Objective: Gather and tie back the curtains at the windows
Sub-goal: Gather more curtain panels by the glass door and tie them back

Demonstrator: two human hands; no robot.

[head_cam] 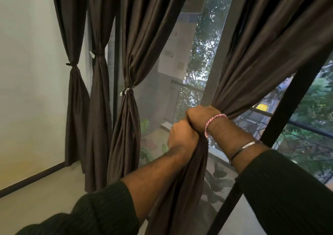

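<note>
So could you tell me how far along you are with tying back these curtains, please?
Three curtains look done: the far left one, the next one and the middle one are each cinched at the waist. In hand: the left hand and right hand both grip the fourth curtain, bunched between them. Left: no tie shows on it yet, so it seems to need fastening.

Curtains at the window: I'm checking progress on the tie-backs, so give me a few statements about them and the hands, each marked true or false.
1. Three curtains to the left are already tied. True: the first, second and third are cinched.
2. Both hands grip the fourth curtain. True: left hand, right hand.
3. The fourth curtain already has a tie. False: none is visible.
4. The right hand hangs idle. False: it clutches fabric.
</note>
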